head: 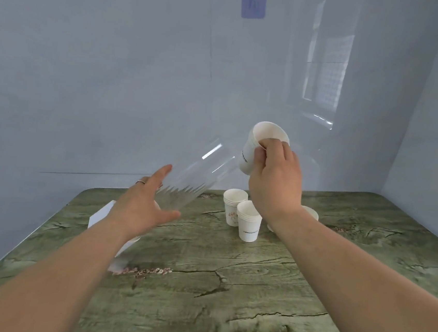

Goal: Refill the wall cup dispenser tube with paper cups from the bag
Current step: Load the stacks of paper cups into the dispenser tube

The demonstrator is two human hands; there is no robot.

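My left hand [144, 206] grips the lower end of a clear plastic dispenser tube [198, 174], which tilts up to the right above the table. My right hand [274, 177] holds a short stack of white paper cups [257, 148] at the tube's upper open end, the cups' bottom pointing into the tube. Two more short stacks of paper cups [247, 220] stand upright on the table just below, and another cup [311, 213] shows partly behind my right wrist. No bag is visible.
A green wood-patterned table [226, 288] meets pale blue walls at the back and right. A white flat piece [102, 214] lies under my left forearm near the left edge. A blue square mount [253, 3] is stuck high on the back wall.
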